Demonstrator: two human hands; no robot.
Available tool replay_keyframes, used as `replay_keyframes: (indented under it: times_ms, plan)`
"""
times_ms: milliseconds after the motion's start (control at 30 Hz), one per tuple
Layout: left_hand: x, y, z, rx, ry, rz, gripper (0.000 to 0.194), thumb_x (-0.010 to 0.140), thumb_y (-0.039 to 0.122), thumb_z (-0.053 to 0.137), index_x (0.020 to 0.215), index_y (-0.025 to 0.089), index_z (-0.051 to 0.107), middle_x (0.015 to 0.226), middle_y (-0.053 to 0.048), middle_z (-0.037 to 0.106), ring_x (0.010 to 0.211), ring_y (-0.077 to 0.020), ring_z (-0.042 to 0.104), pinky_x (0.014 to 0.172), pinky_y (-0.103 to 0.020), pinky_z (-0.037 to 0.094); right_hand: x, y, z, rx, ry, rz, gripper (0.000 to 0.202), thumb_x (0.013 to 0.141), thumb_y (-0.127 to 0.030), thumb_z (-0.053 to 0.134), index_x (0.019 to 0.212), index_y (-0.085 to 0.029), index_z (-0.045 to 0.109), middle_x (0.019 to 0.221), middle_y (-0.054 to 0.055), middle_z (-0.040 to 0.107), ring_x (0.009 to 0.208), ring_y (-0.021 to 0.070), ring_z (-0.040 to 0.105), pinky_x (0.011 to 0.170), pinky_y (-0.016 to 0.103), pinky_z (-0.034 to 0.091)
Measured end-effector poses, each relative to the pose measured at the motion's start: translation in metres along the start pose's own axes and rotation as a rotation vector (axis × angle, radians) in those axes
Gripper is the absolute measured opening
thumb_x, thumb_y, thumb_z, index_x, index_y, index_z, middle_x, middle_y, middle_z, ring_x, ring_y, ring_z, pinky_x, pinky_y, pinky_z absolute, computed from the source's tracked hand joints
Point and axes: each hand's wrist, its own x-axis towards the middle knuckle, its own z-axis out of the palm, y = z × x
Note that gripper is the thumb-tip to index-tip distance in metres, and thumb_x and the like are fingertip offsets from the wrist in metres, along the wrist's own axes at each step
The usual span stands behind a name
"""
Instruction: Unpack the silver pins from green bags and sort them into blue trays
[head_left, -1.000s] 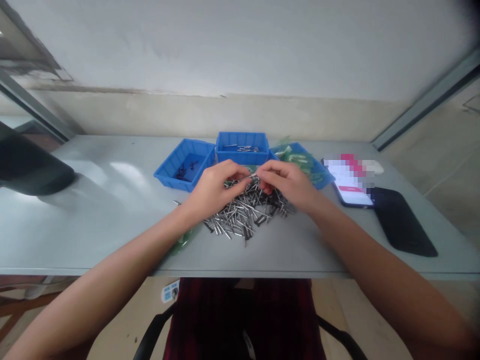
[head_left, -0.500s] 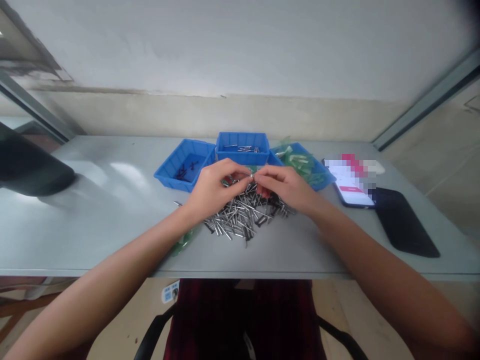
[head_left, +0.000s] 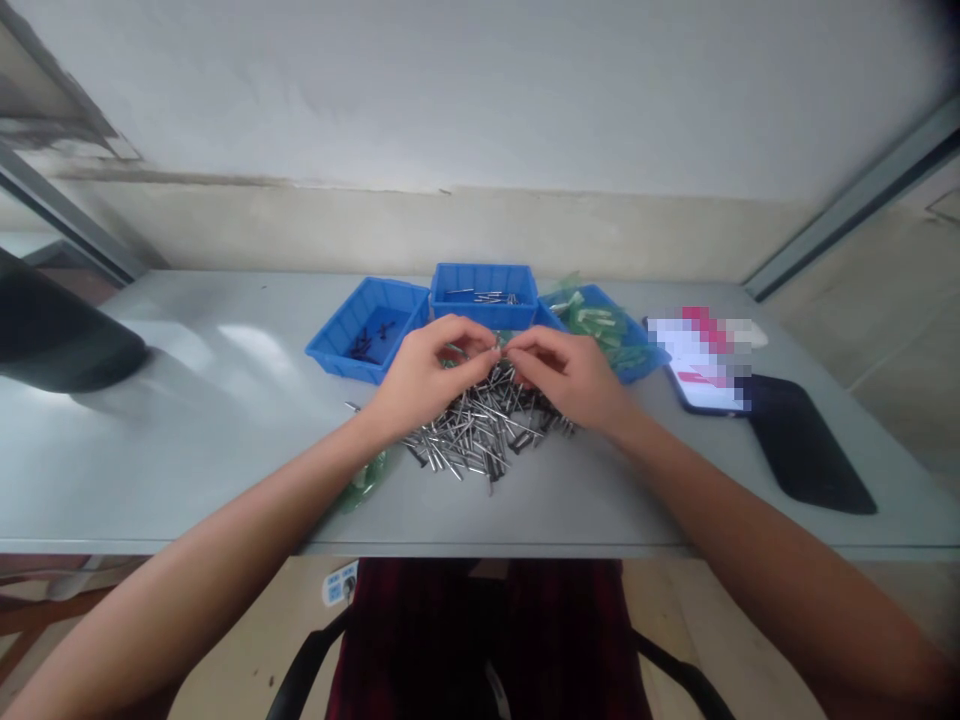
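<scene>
Fingertip to fingertip, my left hand point(head_left: 427, 372) and my right hand point(head_left: 568, 372) meet above a pile of thin metal fasteners point(head_left: 480, 430). Both are closed in a pinch, thumb against forefinger. A tiny pale or shiny bit shows where the tips meet, too small to name. The pile mixes long silver shanks with shorter dark pieces; whether they are rivets, nails or screws I cannot tell. Behind my left hand is a blue tray point(head_left: 326, 345) with a few dark fasteners. The middle blue tray point(head_left: 484, 310) has several silver ones lying in it.
At the right, a blue tray point(head_left: 652, 362) bears green plastic bags point(head_left: 600, 325). A lit phone point(head_left: 694, 375) and a black flat object point(head_left: 810, 445) lie further right. Green plastic point(head_left: 365, 482) sits under my left forearm. A dark cylinder point(head_left: 67, 330) lies at far left.
Both hands have shifted very slightly left, still pinched together over the pile. My right fingers have drawn in, and the reddish fingertips seen below them before are now hidden.
</scene>
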Motion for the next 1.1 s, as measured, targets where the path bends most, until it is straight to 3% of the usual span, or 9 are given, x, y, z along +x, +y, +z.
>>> replay_keyframes:
  times_ms: [100, 267, 433, 733, 1100]
  plan:
    - [0.0006, 0.0002, 0.0002, 0.015, -0.004, -0.013, 0.005, 0.082, 0.022, 0.062, 0.082, 0.017, 0.064, 0.084, -0.002, 0.067, 0.076, -0.0121, 0.061, 0.069, -0.025, 0.052, -0.0047, -0.0001, -0.0001, -0.266, 0.141, -0.223, 0.017, 0.091, -0.029, 0.05, 0.095, -0.024, 0.065, 0.078, 0.001, 0.068, 0.06, 0.012, 0.055, 0.061, 0.027, 0.041]
    - [0.0001, -0.0025, 0.0007, 0.072, -0.047, -0.032, 0.006, 0.082, 0.022, 0.06, 0.083, 0.018, 0.064, 0.085, -0.002, 0.065, 0.078, -0.0129, 0.061, 0.071, -0.026, 0.051, -0.0087, 0.0011, 0.0023, -0.382, 0.069, -0.357, 0.026, 0.09, -0.024, 0.047, 0.112, -0.027, 0.062, 0.078, -0.001, 0.069, 0.058, 0.0124, 0.056, 0.061, 0.027, 0.043]
    - [-0.0013, -0.0066, 0.0019, 0.11, -0.074, -0.013, 0.006, 0.079, 0.021, 0.061, 0.083, 0.017, 0.064, 0.085, -0.002, 0.064, 0.077, -0.0129, 0.061, 0.069, -0.026, 0.051, -0.0063, 0.0004, 0.0045, -0.386, 0.03, -0.326, 0.036, 0.089, -0.022, 0.044, 0.123, -0.025, 0.056, 0.079, -0.001, 0.069, 0.059, 0.0126, 0.056, 0.061, 0.027, 0.043]
    - [-0.0009, -0.0057, 0.0011, 0.123, -0.065, -0.007, 0.005, 0.079, 0.02, 0.061, 0.082, 0.018, 0.065, 0.086, -0.002, 0.063, 0.078, -0.0128, 0.061, 0.07, -0.026, 0.052, -0.0054, 0.002, 0.0031, -0.418, 0.117, -0.284, 0.032, 0.091, -0.025, 0.046, 0.119, -0.023, 0.059, 0.072, 0.0, 0.066, 0.056, 0.0126, 0.054, 0.059, 0.026, 0.042]
    - [0.0008, -0.0025, -0.0001, 0.121, 0.026, -0.04, 0.004, 0.079, 0.021, 0.063, 0.08, 0.018, 0.064, 0.085, -0.002, 0.065, 0.076, -0.0117, 0.06, 0.067, -0.023, 0.051, -0.0038, 0.0034, 0.0025, -0.441, 0.129, -0.223, 0.028, 0.092, -0.029, 0.045, 0.112, -0.02, 0.062, 0.066, 0.0, 0.063, 0.054, 0.0124, 0.052, 0.057, 0.026, 0.04]
